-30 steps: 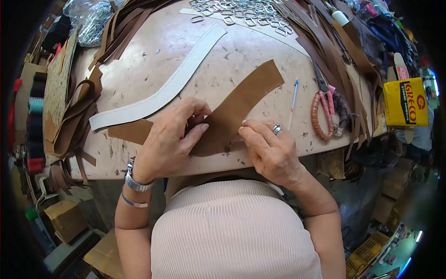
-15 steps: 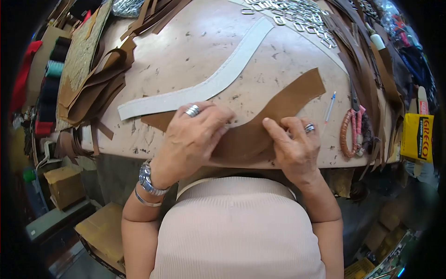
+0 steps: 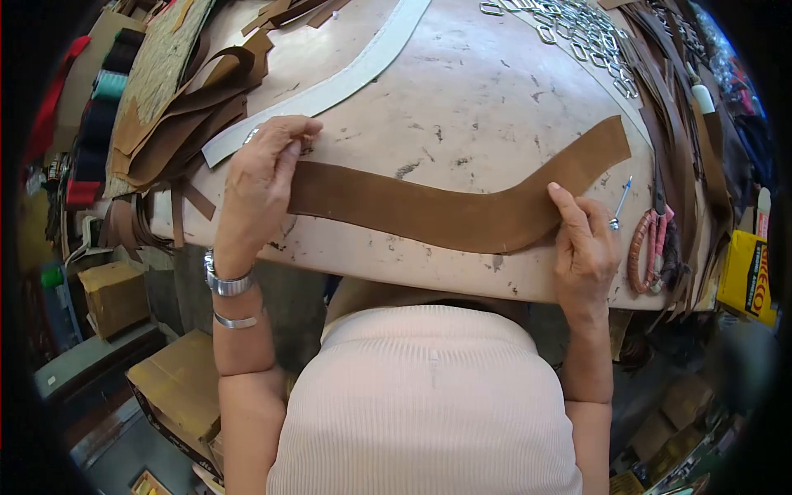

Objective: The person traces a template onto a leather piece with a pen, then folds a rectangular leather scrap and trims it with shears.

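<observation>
Strap: a long brown strap (image 3: pixel 429 210) is lying flat across the middle of the frame, near the table's (image 3: pixel 478 91) front edge, bending upward toward the right. It is spread out full length, so its whole curve is showing against the pale top.

Left hand: the left hand (image 3: pixel 260 186) is resting at the strap's left end, left of centre, fingers curled down onto it. It looks to be pinning or pinching that end; whether it is truly gripping, I cannot tell.

Right hand: the right hand (image 3: pixel 584 247) is sitting at lower right with fingers mostly extended, one fingertip pressing the strap just before its upward bend. Pressing there is probably keeping the curve from shifting.

White piece: a white strip (image 3: pixel 346 78) of like curve is lying above the strap, running to the top of the frame, apart from it. Kept close by, it may be serving as a pattern or a liner.

Pen: a pen (image 3: pixel 620 202) is lying just right of the right hand, within easy reach.

Scissors: scissors (image 3: pixel 652 239) with wrapped handles are resting at the right edge, beside the pen.

Rings: metal rings (image 3: pixel 586 37) are lying in a loose spread at upper right, clear of the working space.

Offcuts: brown strips (image 3: pixel 190 107) are heaped at upper left, pushed aside.

Thread: spools (image 3: pixel 103 115) are stacked at the far left.

Can: a yellow can (image 3: pixel 747 272) is standing at the far right.
</observation>
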Available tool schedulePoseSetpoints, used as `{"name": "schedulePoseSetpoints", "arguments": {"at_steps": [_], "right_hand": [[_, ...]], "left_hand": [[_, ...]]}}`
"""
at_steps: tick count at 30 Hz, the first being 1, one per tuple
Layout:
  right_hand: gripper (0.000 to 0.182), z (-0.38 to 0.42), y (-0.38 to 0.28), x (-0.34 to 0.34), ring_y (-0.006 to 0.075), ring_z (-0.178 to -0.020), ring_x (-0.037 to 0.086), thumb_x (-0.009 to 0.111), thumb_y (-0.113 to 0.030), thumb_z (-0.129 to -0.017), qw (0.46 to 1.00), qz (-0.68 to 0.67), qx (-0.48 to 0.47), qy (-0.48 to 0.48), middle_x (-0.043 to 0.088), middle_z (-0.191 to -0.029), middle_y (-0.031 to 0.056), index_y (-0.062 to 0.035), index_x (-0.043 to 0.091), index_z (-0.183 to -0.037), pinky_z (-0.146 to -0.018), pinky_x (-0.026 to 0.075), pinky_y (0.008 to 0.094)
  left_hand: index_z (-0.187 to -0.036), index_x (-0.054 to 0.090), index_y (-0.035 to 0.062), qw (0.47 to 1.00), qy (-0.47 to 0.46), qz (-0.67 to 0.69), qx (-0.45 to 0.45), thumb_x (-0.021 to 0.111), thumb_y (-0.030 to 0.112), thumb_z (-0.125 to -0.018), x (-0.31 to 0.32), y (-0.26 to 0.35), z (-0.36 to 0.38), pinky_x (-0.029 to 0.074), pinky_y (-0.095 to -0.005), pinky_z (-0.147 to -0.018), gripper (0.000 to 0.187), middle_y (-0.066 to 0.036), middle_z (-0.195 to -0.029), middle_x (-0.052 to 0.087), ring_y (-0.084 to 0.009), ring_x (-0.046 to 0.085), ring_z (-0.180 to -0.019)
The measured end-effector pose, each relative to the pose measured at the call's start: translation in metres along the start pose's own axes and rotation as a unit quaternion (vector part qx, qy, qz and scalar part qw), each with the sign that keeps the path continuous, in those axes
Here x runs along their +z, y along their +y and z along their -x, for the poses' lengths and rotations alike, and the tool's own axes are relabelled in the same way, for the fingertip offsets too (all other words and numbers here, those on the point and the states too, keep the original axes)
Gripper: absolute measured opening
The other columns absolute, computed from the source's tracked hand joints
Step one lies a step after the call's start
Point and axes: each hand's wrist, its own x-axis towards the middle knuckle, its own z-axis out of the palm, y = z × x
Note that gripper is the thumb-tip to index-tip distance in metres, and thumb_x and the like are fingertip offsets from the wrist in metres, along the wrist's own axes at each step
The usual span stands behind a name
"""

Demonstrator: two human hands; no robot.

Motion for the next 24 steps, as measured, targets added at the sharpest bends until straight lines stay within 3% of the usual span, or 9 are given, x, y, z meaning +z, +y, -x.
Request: {"name": "schedulePoseSetpoints", "arguments": {"at_steps": [5,8,11,17,20,24], "right_hand": [[0.045,0.0,-0.001,0.0,0.0228,-0.074,0.054,0.056,0.009,-0.069,0.999,-0.045,0.021,0.011,0.057,-0.083,0.008,-0.0081,0.061,-0.111,-0.069,0.042,0.0339],[0.042,0.001,-0.001,-0.001,0.0232,-0.071,0.054,0.056,0.01,-0.071,0.997,-0.061,0.034,0.011,0.057,-0.082,0.0086,-0.0069,0.061,-0.109,-0.067,0.042,0.0326],[0.039,0.001,0.0,-0.001,0.0237,-0.071,0.055,0.057,0.01,-0.072,0.997,-0.073,0.029,0.021,0.057,-0.082,0.0098,-0.0049,0.061,-0.108,-0.065,0.044,0.0323],[0.032,0.001,0.003,-0.005,0.0259,-0.074,0.056,0.058,0.008,-0.073,0.997,-0.067,-0.009,0.028,0.058,-0.085,0.0124,-0.0016,0.062,-0.103,-0.065,0.045,0.0339],[0.029,0.0,-0.004,-0.006,0.0265,-0.075,0.056,0.06,0.007,-0.072,0.997,-0.074,-0.01,0.026,0.059,-0.086,0.0123,-0.0017,0.062,-0.1,-0.066,0.045,0.0346],[0.026,-0.003,-0.006,-0.002,0.0266,-0.074,0.056,0.061,0.005,-0.069,0.997,-0.056,-0.037,0.031,0.059,-0.087,0.0113,-0.0018,0.063,-0.095,-0.068,0.044,0.0351]], "left_hand": [[-0.105,0.058,-0.0006,0.994,-0.003,0.055,-0.099,0.044,0.002,-0.09,-0.022,-0.014,0.01,0.043,-0.0229,-0.08,0.02,-0.004,-0.096,0.061,-0.0093,0.055,-0.087],[-0.105,0.058,0.0005,0.993,-0.014,0.058,-0.105,0.045,0.003,-0.09,-0.024,-0.02,0.013,0.042,-0.0215,-0.077,0.02,-0.002,-0.093,0.06,-0.0076,0.053,-0.084],[-0.104,0.058,0.0005,0.997,-0.021,0.027,-0.076,0.047,0.002,-0.087,-0.02,-0.015,0.015,0.041,-0.0227,-0.075,0.02,-0.002,-0.092,0.058,-0.009,0.053,-0.083],[-0.097,0.057,0.0003,0.995,-0.029,-0.085,0.043,0.065,0.005,-0.072,-0.015,0.0,0.014,0.041,-0.0264,-0.072,0.027,-0.007,-0.09,0.055,-0.0166,0.051,-0.079],[-0.093,0.057,0.0014,0.997,-0.039,-0.06,-0.001,0.07,0.009,-0.068,-0.012,0.0,0.014,0.044,-0.0316,-0.074,0.03,-0.008,-0.086,0.056,-0.022,0.055,-0.083],[-0.087,0.052,0.0002,0.998,-0.065,-0.025,0.001,0.068,0.003,-0.067,-0.012,-0.002,0.013,0.04,-0.0275,-0.067,0.026,-0.005,-0.082,0.051,-0.0166,0.046,-0.074]]}}
